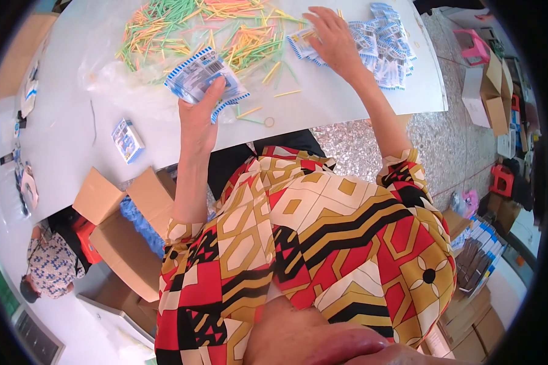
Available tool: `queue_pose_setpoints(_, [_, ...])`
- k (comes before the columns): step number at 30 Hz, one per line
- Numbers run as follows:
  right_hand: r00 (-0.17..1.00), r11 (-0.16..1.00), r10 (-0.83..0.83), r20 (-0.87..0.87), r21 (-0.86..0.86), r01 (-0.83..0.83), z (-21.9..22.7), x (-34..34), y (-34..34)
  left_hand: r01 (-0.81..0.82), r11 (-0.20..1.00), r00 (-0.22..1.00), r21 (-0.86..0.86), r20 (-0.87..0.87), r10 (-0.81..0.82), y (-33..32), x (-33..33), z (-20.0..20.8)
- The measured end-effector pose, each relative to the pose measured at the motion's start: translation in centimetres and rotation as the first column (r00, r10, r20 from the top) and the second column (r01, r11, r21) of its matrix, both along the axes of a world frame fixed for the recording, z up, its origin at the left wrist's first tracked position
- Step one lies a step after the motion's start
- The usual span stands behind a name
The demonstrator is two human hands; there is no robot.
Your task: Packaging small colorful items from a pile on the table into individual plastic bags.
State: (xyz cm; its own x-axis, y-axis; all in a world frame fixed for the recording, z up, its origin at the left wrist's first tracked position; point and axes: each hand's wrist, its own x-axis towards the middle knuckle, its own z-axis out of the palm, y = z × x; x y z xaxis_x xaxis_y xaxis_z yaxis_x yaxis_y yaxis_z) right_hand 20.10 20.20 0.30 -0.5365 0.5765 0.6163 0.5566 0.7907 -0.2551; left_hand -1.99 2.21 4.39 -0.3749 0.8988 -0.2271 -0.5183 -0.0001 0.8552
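Observation:
My left hand (200, 118) is closed on a blue-and-white printed packet (192, 76), with its thumb pressed across the front. The packet has striped ends, and there seems to be more than one layer in the grip. My right hand (335, 45) reaches over the table, fingers stretched out and apart, palm down by the near-left packets of a heap. That heap of similar packets (393, 52) lies to its right, some overlapping. Between and beyond my hands spreads a pile of thin green, yellow, orange and pink sticks (249, 42), partly on clear plastic film (103, 73).
A small blue-and-white box (128, 141) stands on the white table (61, 146) at the left. Below the table edge is an open carton (125, 255) with blue packets (141, 219) inside. Another person (55, 261) is at the far left. Cartons (499, 91) and stools (472, 47) stand right.

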Motion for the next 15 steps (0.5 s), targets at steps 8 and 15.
queue_pose_setpoints(8, [0.934, 0.997, 0.012, 0.358, -0.072, 0.015, -1.7, 0.9, 0.8, 0.027, 0.997, 0.999, 0.069, -0.045, -0.024, 0.2, -0.5, 0.1])
queue_pose_setpoints(15, [0.920, 0.755, 0.241, -0.309, -0.536, -0.378, 6.3, -6.5, -5.8, 0.038, 0.997, 0.992, 0.071, -0.124, -0.029, 0.1, -0.3, -0.4])
